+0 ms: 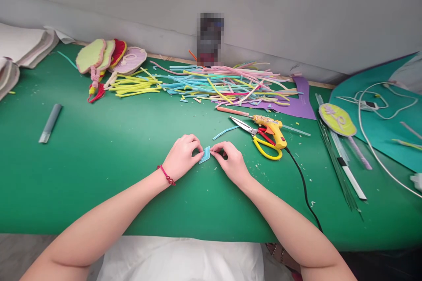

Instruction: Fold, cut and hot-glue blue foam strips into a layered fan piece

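Between my two hands, low over the green mat, is a small light-blue piece (205, 155) that looks made of short fuzzy strips side by side. My left hand (185, 153) pinches its left side with thumb and forefinger. At its right edge, my right hand (231, 160) has thumb and forefinger pressed together; the fingertips partly cover what they grip. A loose blue strip (225, 132) lies just beyond my right hand. Scissors with yellow handles (267, 148) rest to the right, partly under a yellow glue gun (280, 134).
A heap of coloured fuzzy strips (224, 83) lies along the back on purple sheet (305, 96). Fan-shaped pieces (90, 55) are stacked at back left, near a grey tube (51, 122). The glue gun's black cord (305, 189) runs to the front edge. Thin rods (339, 171) lie right.
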